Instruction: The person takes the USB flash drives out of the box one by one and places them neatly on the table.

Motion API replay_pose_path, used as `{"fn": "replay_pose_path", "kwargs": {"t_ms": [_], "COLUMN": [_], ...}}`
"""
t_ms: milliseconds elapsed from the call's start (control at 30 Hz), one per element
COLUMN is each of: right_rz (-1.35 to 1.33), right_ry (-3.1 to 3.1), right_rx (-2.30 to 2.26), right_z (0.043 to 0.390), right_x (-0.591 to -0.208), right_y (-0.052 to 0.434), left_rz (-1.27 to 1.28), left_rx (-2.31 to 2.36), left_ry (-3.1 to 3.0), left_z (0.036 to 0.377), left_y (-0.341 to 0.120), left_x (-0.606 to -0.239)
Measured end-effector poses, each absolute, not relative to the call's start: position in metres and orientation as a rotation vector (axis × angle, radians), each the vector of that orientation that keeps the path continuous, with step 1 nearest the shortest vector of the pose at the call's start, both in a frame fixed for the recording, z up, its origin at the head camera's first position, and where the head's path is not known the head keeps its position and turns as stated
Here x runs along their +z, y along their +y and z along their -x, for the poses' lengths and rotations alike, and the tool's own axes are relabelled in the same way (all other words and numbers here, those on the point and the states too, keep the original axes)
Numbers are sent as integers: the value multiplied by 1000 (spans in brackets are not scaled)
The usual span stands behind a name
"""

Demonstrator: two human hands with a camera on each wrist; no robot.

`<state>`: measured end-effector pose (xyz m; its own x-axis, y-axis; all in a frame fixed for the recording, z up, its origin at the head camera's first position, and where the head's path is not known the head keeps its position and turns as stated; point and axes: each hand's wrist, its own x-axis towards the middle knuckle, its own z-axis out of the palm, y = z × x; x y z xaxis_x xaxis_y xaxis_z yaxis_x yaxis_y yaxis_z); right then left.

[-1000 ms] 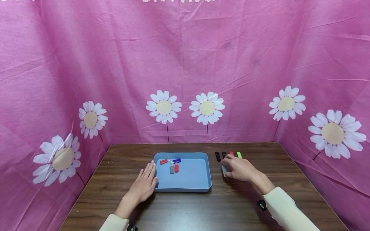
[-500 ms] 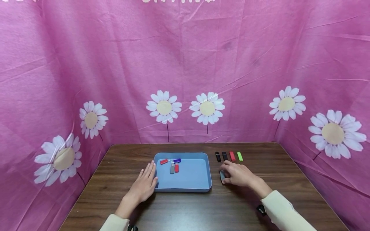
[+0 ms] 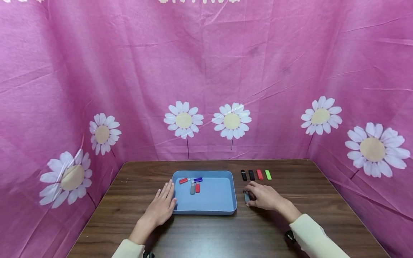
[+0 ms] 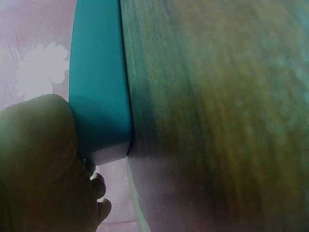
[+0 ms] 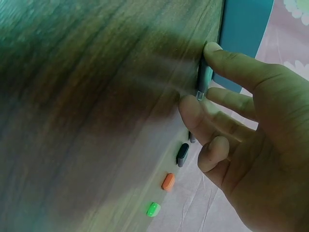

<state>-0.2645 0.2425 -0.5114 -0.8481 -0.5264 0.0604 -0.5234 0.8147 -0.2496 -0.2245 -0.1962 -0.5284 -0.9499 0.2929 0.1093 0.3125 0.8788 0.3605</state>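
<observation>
A blue tray [image 3: 222, 195] sits mid-table and holds a red stick [image 3: 183, 180], a purple one [image 3: 198, 179], a grey one [image 3: 192, 188] and another red one [image 3: 197, 187]. My left hand [image 3: 162, 205] lies flat on the table, fingers straight against the tray's left wall [image 4: 99, 87]. My right hand [image 3: 255, 197] is just right of the tray, low over the table. It pinches a small grey stick [image 5: 203, 79] between thumb and fingers. Behind it lies a row of two black pieces [image 3: 243, 175], a red one [image 3: 259, 174] and a green one [image 3: 268, 175].
The brown wooden table [image 3: 226, 233] is walled on three sides by a pink cloth with daisies [image 3: 206, 89]. The row of small pieces lies near the back edge, right of the tray.
My right hand has drawn back from the row of pieces toward me and to the left, carrying the grey stick to the tray's right side. The left hand has stayed put.
</observation>
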Motion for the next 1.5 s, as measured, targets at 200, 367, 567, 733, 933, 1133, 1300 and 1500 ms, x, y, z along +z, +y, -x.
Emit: {"fn": "replay_pose_path", "kwargs": {"t_ms": [200, 367, 567, 733, 933, 1133, 1300, 1500], "right_rz": [865, 849, 842, 844, 891, 988, 1033, 1052], "right_ry": [2979, 2976, 2991, 3023, 3106, 3138, 3131, 3107], "right_rx": [-413, -416, -423, -436, -481, -506, -496, -507], "right_z": [265, 265, 265, 266, 270, 276, 280, 285], "right_x": [-512, -512, -511, -508, -500, -492, -487, -480], "right_y": [244, 245, 246, 245, 238, 226, 216, 200], "left_rz": [482, 492, 488, 472, 476, 482, 494, 476], "left_rx": [-543, -611, -597, -597, -570, -561, -579, -589], "left_ry": [-2996, -2963, -2960, -3000, -2999, -2997, -2974, -2980], "left_z": [226, 227, 225, 224, 223, 224, 224, 223], "left_y": [-196, -196, -195, -194, -193, -194, -195, -194], "left_x": [-533, -532, -531, -528, -527, -530, -532, -528]}}
